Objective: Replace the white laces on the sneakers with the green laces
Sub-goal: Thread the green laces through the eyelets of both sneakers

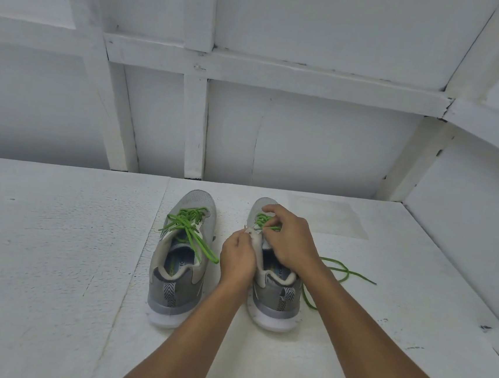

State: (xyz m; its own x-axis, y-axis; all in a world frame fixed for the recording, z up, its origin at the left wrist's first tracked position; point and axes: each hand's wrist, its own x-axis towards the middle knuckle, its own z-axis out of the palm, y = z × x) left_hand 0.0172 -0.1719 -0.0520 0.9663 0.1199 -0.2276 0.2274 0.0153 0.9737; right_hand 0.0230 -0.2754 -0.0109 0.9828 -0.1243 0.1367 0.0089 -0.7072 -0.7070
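Two grey sneakers sit side by side on the white table [53, 246], toes away from me; left sneaker [178, 261] carries a tied green lace [188, 222]; my left hand [237, 259] pinches the right sneaker [274, 301] at its eyelet edge; my right hand [290, 241] pinches the second green lace [262, 219] over the eyelets; its loose tail trails rightward on the table.

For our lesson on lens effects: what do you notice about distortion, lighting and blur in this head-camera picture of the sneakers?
Head view: wide-angle stretch splays the wall beams outward and lengthens the forearms; light is soft and even, no glare, faint shadows beside the right sneaker; the left hand, right hand and green lace show no motion blur.
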